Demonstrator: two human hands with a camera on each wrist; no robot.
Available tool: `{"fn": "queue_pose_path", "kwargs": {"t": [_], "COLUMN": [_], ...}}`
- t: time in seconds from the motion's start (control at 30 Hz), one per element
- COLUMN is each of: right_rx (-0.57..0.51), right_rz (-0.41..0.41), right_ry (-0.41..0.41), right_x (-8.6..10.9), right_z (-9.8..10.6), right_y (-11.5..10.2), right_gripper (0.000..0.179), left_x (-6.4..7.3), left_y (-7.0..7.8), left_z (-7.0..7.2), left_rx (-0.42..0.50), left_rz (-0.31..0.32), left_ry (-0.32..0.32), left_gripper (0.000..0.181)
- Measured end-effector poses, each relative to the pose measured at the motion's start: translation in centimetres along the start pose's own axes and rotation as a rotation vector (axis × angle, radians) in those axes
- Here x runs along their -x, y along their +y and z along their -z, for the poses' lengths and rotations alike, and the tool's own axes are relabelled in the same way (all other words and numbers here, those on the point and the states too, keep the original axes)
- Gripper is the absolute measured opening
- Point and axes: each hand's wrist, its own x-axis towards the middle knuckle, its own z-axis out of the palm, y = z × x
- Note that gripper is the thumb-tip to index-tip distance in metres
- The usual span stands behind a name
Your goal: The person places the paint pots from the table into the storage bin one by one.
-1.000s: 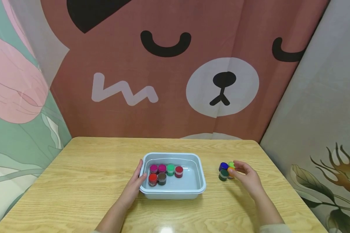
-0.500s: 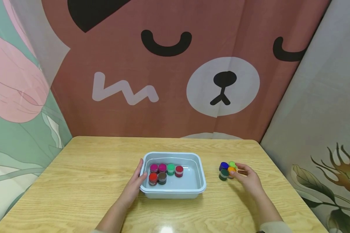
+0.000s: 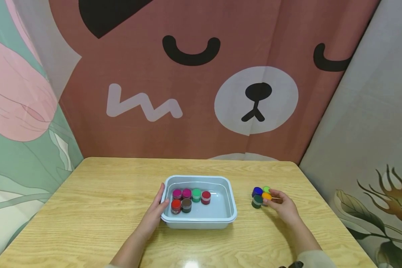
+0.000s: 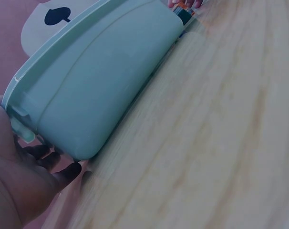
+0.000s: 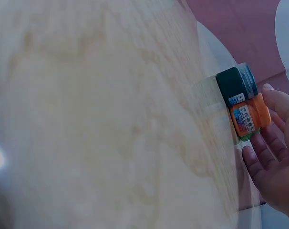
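Note:
My left hand (image 3: 154,210) grips the left rim of a pale blue plastic basin (image 3: 201,225), thumb over the edge and fingers against the outside; in the left wrist view these fingers (image 4: 63,176) show below its end. Inside stand several small paint jars, among them a red jar (image 3: 175,206) and a brown jar (image 3: 186,205). To the basin's right, my right hand (image 3: 286,208) pinches an orange paint jar (image 5: 244,117) between thumb and fingers. Against it sits a dark green jar (image 5: 232,86). A blue jar (image 3: 257,191) and a lime green jar (image 3: 266,190) stand just behind.
The wooden table (image 3: 104,208) runs back to a brown curtain (image 3: 137,141) with a bear print. A grey floral curtain (image 3: 365,130) hangs along the right side. Magenta jars (image 3: 186,193), a mint green jar (image 3: 196,194) and a crimson jar (image 3: 206,197) share the basin.
My right hand's fingers have come down and closed in around the orange jar. The left hand and the basin have stayed where they were.

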Motion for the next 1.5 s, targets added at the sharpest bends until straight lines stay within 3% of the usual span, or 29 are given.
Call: {"fn": "queue_pose_path", "kwargs": {"t": [0.93, 1.5], "right_rx": [0.028, 0.040], "right_rz": [0.023, 0.027], "right_ry": [-0.003, 0.017], "right_x": [-0.53, -0.01], "right_z": [-0.12, 0.75], "right_y": [0.70, 0.46], "right_gripper": [0.059, 0.067], "left_x": [0.09, -0.05], "left_y": [0.00, -0.10], "left_z": [-0.02, 0.01], "left_rx": [-0.002, -0.014], "left_rz": [0.008, 0.013], "left_ry": [0.012, 0.011], "left_gripper": [0.065, 0.066]}}
